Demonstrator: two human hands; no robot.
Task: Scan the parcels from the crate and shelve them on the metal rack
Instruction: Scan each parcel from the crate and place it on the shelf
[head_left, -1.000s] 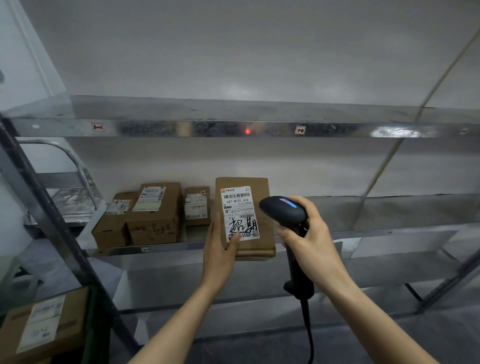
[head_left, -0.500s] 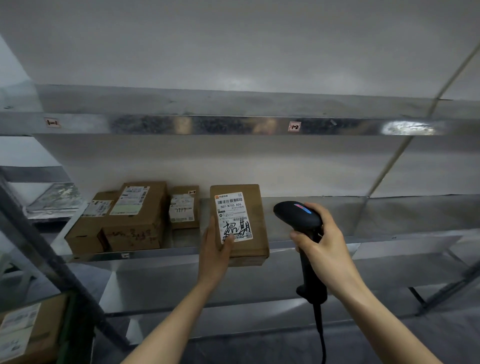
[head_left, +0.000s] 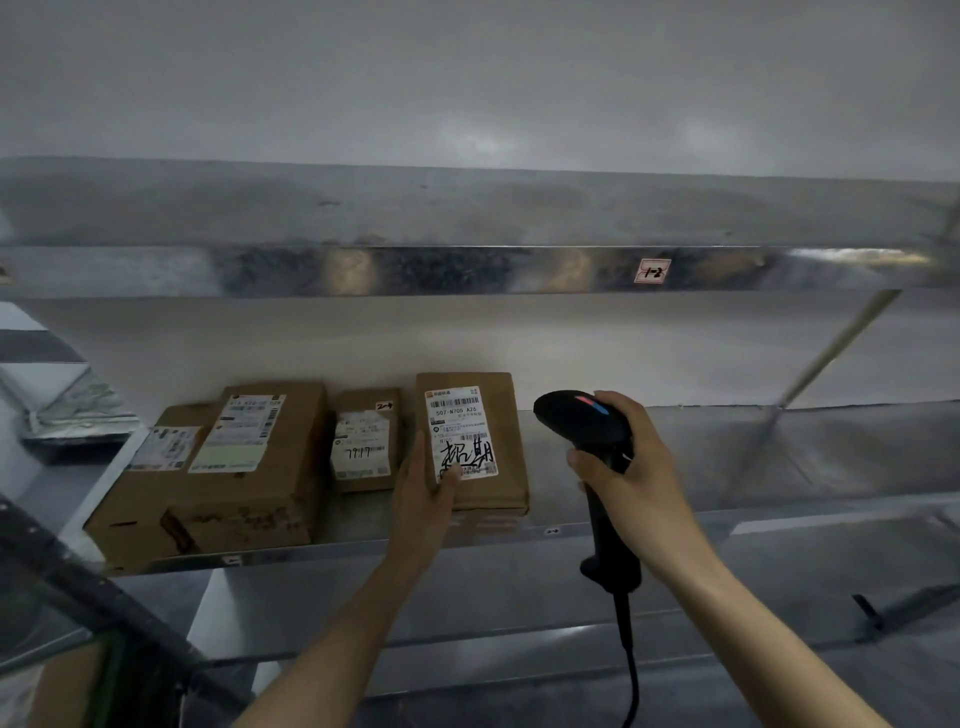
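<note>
Our left hand (head_left: 423, 499) grips the near left corner of the flat brown cardboard parcel (head_left: 501, 457), thumb laid over its white shipping label (head_left: 460, 431) and fingers down its left side. A second ago the parcel's near end hung over the front lip. Now it lies wholly on the middle shelf of the grey metal rack (head_left: 727, 457), pushed further in. It sits just right of a small brown cardboard box (head_left: 363, 441); we cannot tell whether the two touch.

Our right hand (head_left: 631, 480) is clenched around the handle of the black corded barcode scanner (head_left: 587, 421), as before. The scanner's head is above the shelf, just right of the parcel and apart from it. The red dot that lay on the lip of the upper shelf (head_left: 467, 270) a second ago is gone.

Left of the small box stands a large brown cardboard box (head_left: 260, 483), with a lower brown box (head_left: 150, 514) against its left side.
</note>
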